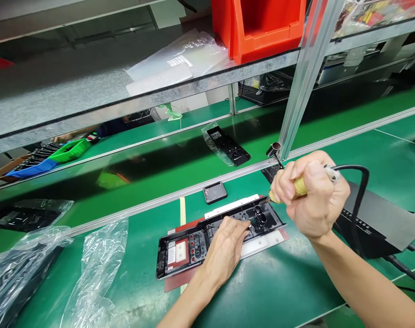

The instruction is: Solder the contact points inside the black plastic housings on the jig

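A long black plastic housing (200, 239) lies open side up on a red and white fixture (262, 246). My left hand (227, 243) rests over its middle, fingertips pinched together at a small part inside; what they hold is too small to make out. My right hand (311, 193) is closed around the yellow handle of a corded soldering iron (300, 187). Its metal tip points down-left at the housing's far right edge; whether it touches cannot be told. Dark looped parts (260, 216) sit in the housing's right end.
Behind the housing lies a small black tray (214, 192) with tiny pieces. A metal holder (274, 149) stands by the upright post (301, 86). Plastic bags (98, 264) lie left, a grey panel (388, 214) right. A bagged black panel (229, 146) lies beyond the rail, below a shelf with a red bin (239, 41).
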Available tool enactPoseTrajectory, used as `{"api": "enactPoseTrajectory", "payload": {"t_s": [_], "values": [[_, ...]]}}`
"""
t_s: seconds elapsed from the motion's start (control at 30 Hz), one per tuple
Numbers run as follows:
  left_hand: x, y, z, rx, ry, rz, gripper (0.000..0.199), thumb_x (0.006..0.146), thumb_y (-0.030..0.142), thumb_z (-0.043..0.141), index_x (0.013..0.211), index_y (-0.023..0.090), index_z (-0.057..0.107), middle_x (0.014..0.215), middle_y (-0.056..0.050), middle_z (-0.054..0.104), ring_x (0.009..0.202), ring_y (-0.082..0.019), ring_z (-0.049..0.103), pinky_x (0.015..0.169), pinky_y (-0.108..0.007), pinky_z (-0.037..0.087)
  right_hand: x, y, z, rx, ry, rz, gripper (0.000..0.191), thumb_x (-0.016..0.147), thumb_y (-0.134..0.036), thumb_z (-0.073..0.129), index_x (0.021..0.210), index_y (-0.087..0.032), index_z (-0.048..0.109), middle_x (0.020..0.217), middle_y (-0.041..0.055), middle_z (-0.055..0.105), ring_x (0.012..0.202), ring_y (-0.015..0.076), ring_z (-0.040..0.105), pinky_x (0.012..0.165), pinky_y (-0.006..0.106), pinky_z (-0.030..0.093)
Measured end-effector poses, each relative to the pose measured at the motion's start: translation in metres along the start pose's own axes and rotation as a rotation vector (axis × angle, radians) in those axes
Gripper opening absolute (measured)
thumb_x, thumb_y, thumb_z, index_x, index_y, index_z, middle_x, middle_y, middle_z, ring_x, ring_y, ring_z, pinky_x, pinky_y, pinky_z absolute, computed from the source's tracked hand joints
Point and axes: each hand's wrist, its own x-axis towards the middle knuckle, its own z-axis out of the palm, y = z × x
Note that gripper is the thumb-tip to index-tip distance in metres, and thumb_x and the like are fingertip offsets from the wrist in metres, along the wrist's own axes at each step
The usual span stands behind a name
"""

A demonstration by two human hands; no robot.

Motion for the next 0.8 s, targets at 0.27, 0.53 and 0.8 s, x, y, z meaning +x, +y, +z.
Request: {"api": "enactPoseTrajectory", "payload": {"t_s": [0.27,0.53,0.8], "values": [[-0.005,0.003,0.002,0.168,-0.07,0.061,0.041,0.102,0.009,0.043,0.138,0.022,0.058,0.114,-0.011,0.067,0.102,-0.024,0.058,0.085,-0.042,0.059,-0.011,0.006,0.005,-0.007,-0.047,0.041,0.027,0.098,-0.031,0.064,0.073,-0.023,0.058,0.05,-0.0055,0.047,0.039,0.0113,0.041,0.038,0.027,0.034],[-0.021,0.004,-0.006,0.272,-0.025,0.056,0.05,0.099,0.006,0.046,0.147,0.02,0.048,0.12,-0.013,0.066,0.105,-0.026,0.058,0.087,-0.045,0.059,-0.023,0.017,0.003,0.028,-0.097,0.217,0.032,0.098,-0.038,0.064,0.074,-0.021,0.051,0.049,-0.0072,0.044,0.039,0.0088,0.038,0.037,0.023,0.034],[-0.044,-0.005,-0.009,0.248,0.236,0.015,0.054,0.094,0.001,0.055,0.142,0.024,0.053,0.117,-0.011,0.066,0.106,-0.026,0.057,0.092,-0.046,0.057,-0.034,0.033,0.003,0.056,-0.193,0.344,0.035,0.1,-0.04,0.062,0.074,-0.022,0.047,0.05,-0.0069,0.043,0.04,0.0082,0.036,0.037,0.021,0.03]]}}
